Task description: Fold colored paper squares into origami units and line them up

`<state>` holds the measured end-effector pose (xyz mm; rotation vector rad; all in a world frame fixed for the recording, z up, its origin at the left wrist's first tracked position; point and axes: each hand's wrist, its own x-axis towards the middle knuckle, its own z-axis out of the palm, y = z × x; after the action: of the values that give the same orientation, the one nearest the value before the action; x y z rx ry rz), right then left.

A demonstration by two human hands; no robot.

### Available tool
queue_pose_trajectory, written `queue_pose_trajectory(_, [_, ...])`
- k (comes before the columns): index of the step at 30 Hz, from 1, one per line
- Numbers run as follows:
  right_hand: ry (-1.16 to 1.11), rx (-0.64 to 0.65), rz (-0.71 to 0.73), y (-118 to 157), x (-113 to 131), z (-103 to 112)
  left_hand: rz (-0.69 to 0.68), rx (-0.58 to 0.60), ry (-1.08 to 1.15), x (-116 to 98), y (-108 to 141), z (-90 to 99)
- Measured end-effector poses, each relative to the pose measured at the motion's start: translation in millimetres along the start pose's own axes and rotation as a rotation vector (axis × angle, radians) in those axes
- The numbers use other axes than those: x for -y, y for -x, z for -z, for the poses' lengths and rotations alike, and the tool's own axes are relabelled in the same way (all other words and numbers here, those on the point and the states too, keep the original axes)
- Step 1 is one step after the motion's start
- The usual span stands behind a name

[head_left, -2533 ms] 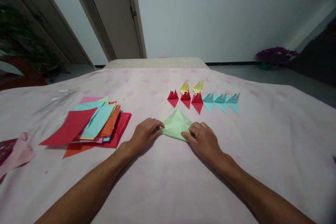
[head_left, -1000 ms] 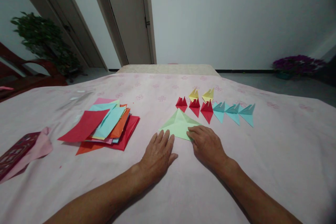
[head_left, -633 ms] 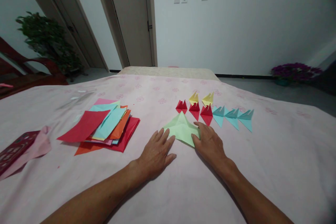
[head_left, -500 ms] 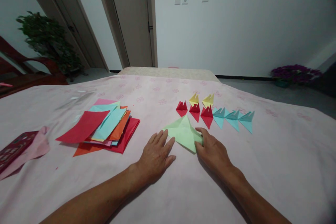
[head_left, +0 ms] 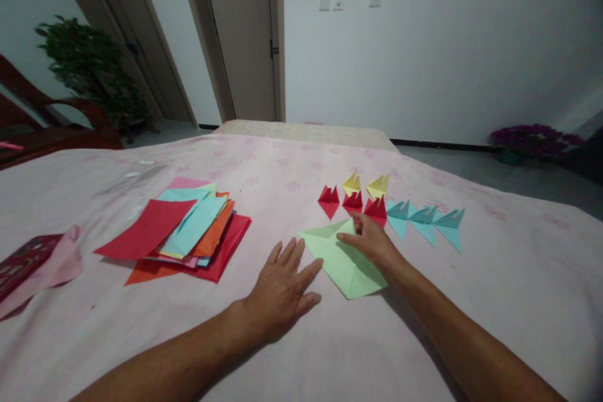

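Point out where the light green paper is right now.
In the head view, the light green paper is just right of centre, below the red folded pieces, its left edge by the left hand and the right hand partly covering it.

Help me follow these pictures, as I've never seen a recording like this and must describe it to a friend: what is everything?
There is no machine here, just a person's two bare hands. Every picture comes from one camera worn on the person's head, facing forward and down.

On the pinkish cloth, a pile of coloured paper lies to the left. Toward the right stand small folded paper figures: three red, two yellow, three light blue.

The left hand is spread, fingertips at the edge of a creased green sheet. The right hand is over that sheet; whether it grips is unclear.
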<state>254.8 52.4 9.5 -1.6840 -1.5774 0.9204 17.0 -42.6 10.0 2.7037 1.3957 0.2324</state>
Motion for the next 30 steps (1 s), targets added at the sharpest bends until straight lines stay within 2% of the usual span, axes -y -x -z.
queue_pose_trajectory(5, [-0.176, 0.019, 0.025, 7, 1, -7, -0.028, 0.050, 0.041, 4, -4, 3.7])
queue_pose_trajectory(8, [-0.179, 0.114, 0.067, 9, -1, -3, -0.055, 0.054, 0.065, 6, -7, 3.8])
queue_pose_trajectory(13, [0.090, 0.140, 0.415, 7, -7, 4, -0.083, 0.037, 0.084, 9, -9, 2.6])
queue_pose_trajectory(21, [0.085, 0.242, 0.797, 5, -17, 8, -0.086, 0.017, 0.092, 10, -11, 4.0])
queue_pose_trajectory(25, [0.220, 0.272, 0.905, 8, -19, 10, -0.087, -0.005, 0.092, 12, -13, 2.4])
queue_pose_trajectory(30, [0.344, 0.254, 0.963, 10, -20, 10, -0.076, -0.061, 0.107, 18, -16, -1.2])
